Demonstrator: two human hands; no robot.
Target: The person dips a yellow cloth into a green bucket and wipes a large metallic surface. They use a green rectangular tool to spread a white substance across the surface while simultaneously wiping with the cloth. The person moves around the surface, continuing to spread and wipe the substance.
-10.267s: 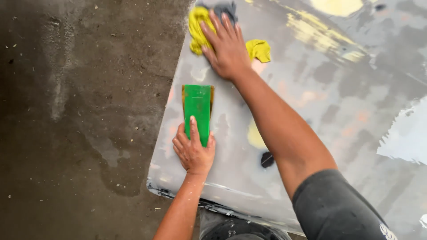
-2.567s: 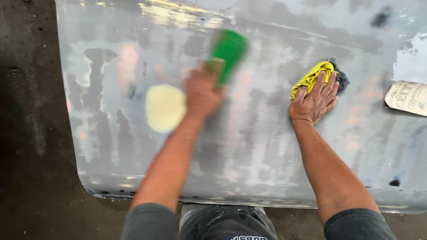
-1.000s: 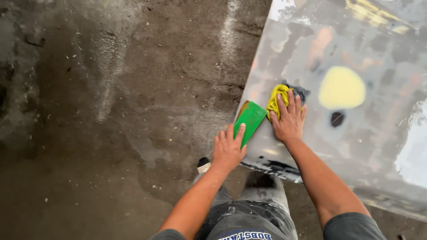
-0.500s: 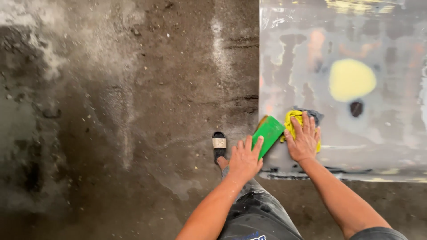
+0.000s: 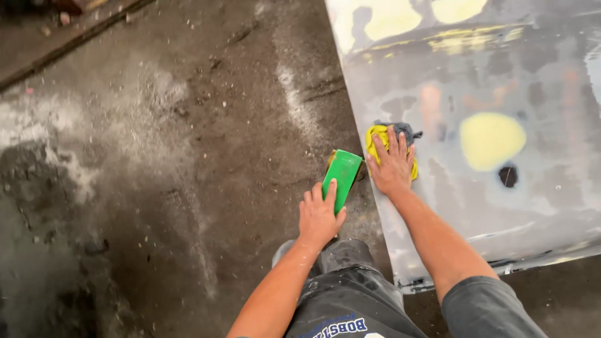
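A large grey metal panel (image 5: 538, 75) with sanded patches and yellow filler spots lies on the floor at the right. My left hand (image 5: 319, 216) grips a green sanding block (image 5: 342, 174) at the panel's left edge. My right hand (image 5: 393, 168) lies flat on a yellow and grey cloth (image 5: 383, 134), pressing it onto the panel just right of the block.
Wet, dusty concrete floor (image 5: 156, 175) fills the left side. A round yellow filler patch (image 5: 491, 140) and a small dark spot (image 5: 508, 176) lie right of my right hand. My dark trousers (image 5: 350, 288) show at the bottom.
The view has shifted along the panel; earlier my left hand sanded mid-panel with the block. Both hands now sit at the panel's left edge, still on the block and cloth.
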